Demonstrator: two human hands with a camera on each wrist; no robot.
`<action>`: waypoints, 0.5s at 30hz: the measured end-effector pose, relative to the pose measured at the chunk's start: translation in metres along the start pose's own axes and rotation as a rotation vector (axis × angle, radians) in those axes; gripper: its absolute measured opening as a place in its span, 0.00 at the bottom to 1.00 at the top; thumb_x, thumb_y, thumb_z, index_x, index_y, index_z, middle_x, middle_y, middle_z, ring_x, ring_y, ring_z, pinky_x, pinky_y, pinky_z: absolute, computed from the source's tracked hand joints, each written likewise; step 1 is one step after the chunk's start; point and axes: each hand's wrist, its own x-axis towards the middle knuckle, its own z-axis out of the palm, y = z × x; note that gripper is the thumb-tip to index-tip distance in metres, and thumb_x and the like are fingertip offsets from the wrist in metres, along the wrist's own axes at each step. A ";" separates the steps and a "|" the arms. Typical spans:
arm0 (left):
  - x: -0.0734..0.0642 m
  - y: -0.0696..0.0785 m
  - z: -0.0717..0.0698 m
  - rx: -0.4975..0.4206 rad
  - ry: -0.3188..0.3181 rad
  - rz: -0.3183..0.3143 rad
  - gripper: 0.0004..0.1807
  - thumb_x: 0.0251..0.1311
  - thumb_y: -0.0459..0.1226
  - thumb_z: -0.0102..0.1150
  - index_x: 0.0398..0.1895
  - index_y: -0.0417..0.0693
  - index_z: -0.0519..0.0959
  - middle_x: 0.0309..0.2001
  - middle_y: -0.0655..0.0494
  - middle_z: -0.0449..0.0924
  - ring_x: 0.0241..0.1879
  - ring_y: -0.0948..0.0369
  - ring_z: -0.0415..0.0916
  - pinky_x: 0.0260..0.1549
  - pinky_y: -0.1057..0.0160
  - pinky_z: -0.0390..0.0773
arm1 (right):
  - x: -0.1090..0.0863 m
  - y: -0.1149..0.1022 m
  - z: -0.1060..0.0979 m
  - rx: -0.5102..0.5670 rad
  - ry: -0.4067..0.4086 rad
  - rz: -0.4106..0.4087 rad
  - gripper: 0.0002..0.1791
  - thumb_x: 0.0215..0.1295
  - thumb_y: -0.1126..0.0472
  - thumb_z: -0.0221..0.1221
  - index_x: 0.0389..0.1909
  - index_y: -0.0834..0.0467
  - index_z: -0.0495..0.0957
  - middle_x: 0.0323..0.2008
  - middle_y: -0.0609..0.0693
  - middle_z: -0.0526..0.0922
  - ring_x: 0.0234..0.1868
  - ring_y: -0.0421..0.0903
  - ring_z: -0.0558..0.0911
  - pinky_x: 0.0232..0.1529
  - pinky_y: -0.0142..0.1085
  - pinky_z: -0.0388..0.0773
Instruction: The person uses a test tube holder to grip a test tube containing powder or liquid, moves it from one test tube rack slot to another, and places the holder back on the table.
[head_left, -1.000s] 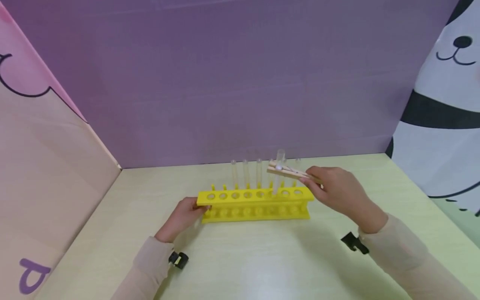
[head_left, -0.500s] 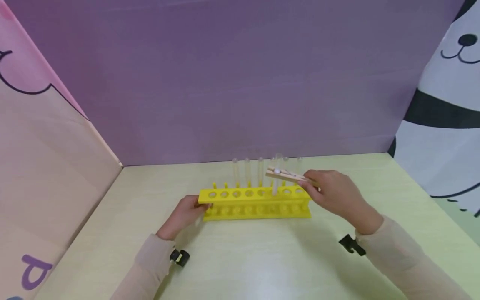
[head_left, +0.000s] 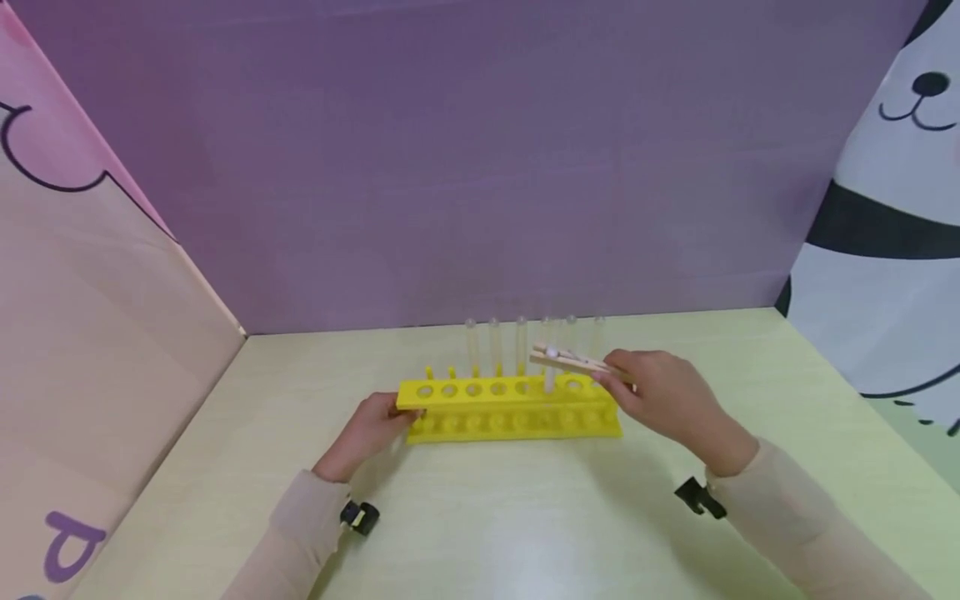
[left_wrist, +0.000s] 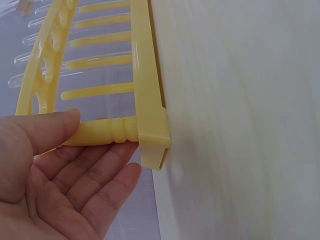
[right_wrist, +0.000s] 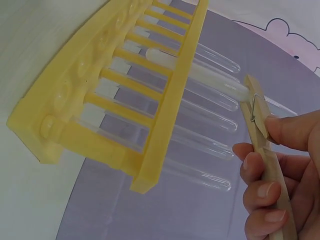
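Observation:
My left hand (head_left: 371, 433) holds the left end of a yellow test tube rack (head_left: 457, 427). In the left wrist view, the thumb and fingers lie around the rack's end post (left_wrist: 100, 132). My right hand (head_left: 667, 396) grips a wooden test tube clamp (head_left: 577, 362) by its handle. Its wooden tips hold a test tube (right_wrist: 210, 76) with white contents. That tube passes through a hole in the rack's upper plate; in the right wrist view its rounded end (right_wrist: 152, 54) is between the two plates, apart from the lower one.
Several clear test tubes (head_left: 495, 346) stand upside down on pegs along the rack's back. Two pegs at the left end are bare. The rack stands on a pale wooden table (head_left: 510, 517). A purple backdrop (head_left: 480, 167) rises behind, with printed panels at both sides.
My right hand has moved down and slightly left, lowering the clamp and the tube into the rack's hole. The left hand keeps its hold on the rack.

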 end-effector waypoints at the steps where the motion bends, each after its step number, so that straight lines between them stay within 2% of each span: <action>1: 0.000 0.000 0.000 0.001 0.000 -0.005 0.16 0.63 0.32 0.55 0.54 0.40 0.77 0.49 0.48 0.80 0.32 0.60 0.69 0.31 0.64 0.70 | 0.000 0.000 0.001 0.003 -0.005 0.006 0.08 0.62 0.57 0.61 0.30 0.59 0.78 0.14 0.41 0.68 0.14 0.37 0.59 0.16 0.31 0.60; 15: 0.000 0.001 0.000 -0.014 0.001 -0.014 0.16 0.63 0.32 0.55 0.54 0.39 0.78 0.50 0.47 0.80 0.30 0.60 0.68 0.29 0.64 0.69 | -0.006 0.003 0.013 0.027 -0.015 0.017 0.08 0.62 0.58 0.61 0.30 0.59 0.78 0.14 0.40 0.68 0.13 0.37 0.59 0.15 0.30 0.59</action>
